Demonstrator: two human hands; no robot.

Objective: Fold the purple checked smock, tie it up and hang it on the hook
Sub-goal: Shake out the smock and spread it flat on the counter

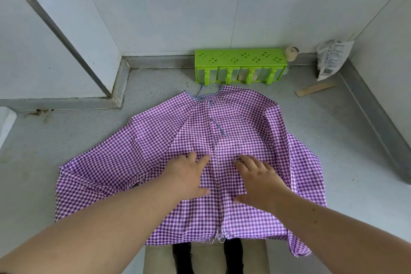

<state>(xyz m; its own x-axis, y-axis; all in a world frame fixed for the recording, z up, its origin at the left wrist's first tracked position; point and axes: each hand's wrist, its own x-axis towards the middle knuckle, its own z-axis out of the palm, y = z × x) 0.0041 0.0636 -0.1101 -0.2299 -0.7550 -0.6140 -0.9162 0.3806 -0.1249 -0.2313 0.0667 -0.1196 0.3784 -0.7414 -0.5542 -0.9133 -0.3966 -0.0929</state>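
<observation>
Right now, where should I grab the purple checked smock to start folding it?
Probably pinch the purple checked smock at its left sleeve end, coming from the left side. That sleeve lies spread flat on the counter, far out from the middle seam, so it can swing over. Both the left hand and right hand rest flat near the seam.

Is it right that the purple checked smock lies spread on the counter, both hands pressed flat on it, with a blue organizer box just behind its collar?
Not quite. The head view shows the organizer box is green, not blue. The smock lies spread, left hand and right hand flat on it.
</observation>
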